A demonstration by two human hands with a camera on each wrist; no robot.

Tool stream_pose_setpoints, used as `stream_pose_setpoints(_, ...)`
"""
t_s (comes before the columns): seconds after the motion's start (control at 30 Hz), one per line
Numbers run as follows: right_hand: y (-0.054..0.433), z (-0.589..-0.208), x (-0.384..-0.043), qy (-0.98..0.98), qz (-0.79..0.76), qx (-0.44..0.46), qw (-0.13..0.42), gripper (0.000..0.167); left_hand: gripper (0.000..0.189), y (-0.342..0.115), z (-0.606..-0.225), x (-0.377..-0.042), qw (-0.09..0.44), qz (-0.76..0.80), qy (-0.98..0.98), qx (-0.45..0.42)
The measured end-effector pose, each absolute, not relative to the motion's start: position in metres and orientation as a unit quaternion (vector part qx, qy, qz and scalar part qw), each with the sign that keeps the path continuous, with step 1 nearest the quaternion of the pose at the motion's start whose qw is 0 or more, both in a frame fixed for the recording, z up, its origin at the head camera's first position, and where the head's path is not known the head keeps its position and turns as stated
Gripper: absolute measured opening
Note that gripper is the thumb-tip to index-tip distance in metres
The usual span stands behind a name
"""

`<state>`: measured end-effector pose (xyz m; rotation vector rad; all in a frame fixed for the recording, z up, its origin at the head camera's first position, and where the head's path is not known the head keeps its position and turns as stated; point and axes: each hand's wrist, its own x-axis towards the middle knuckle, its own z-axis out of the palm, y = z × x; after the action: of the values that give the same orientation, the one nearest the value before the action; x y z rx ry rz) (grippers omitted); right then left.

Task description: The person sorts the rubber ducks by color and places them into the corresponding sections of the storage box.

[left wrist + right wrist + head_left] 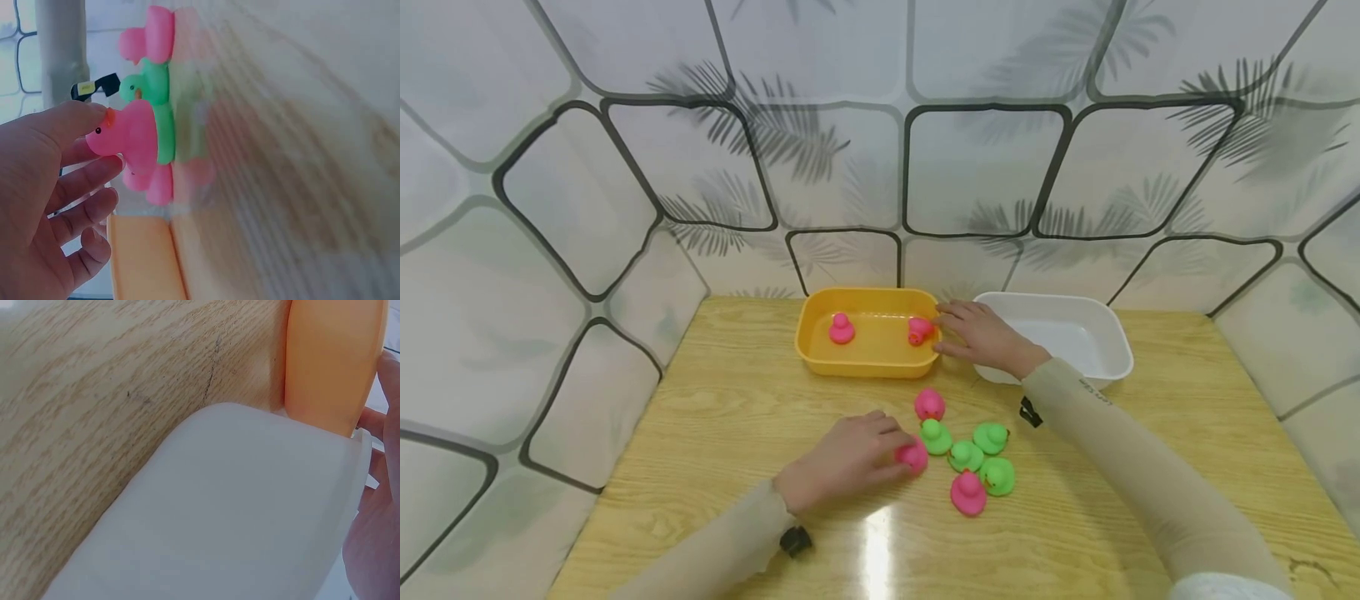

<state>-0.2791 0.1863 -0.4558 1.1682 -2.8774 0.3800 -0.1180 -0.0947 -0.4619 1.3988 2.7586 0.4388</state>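
Observation:
In the head view my left hand [856, 457] is low over the table, left of the duck cluster. It pinches a pink rubber duck [131, 134] by the head between thumb and fingertips, as the left wrist view shows. My right hand [983, 335] reaches over the near left corner of the white tub [1108, 354], fingers spread at the right rim of the yellow tub [868, 369]. Just inside that rim, by the fingertips, a pink duck [919, 330] lies tipped over. Another pink duck [842, 328] sits upright at the yellow tub's left.
Several green ducks [997, 476] stand close together on the wooden table [715, 417], with a pink duck [929, 404] behind them and a pink duck [968, 493] in front. A patterned curtain [850, 167] closes off the back and sides.

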Motion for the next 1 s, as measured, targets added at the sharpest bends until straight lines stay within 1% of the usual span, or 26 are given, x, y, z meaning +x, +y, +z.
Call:
stream_pose_setpoints(0.07, 0.186, -0.456, -0.279, -0.92, 0.12, 0.372, 0.005, 0.057, 0.032, -0.096, -0.461, -0.12, 0.001, 0.141, 0.884, 0.446)
stream_pose_setpoints(0.27, 0.186, -0.455, -0.279, -0.92, 0.122, 0.372, 0.004, 0.057, 0.032, -0.101, -0.461, -0.127, -0.046, 0.135, 0.88, 0.452)
stream_pose_setpoints(0.4, 0.186, -0.455, -0.279, -0.919, 0.122, 0.374, 0.007, 0.057, 0.03, -0.104, -0.461, -0.13, -0.062, 0.134, 0.88, 0.451)
stream_pose_setpoints(0.67, 0.185, -0.454, -0.278, -0.924, 0.119, 0.362, -0.009, 0.058, 0.03, -0.107, -0.457, -0.137, -0.049, 0.138, 0.888, 0.436)
stream_pose_setpoints(1.0, 0.185, -0.455, -0.278, -0.924, 0.11, 0.367, -0.001, 0.056, 0.029, -0.112, -0.445, -0.149, -0.056, 0.132, 0.891, 0.43)
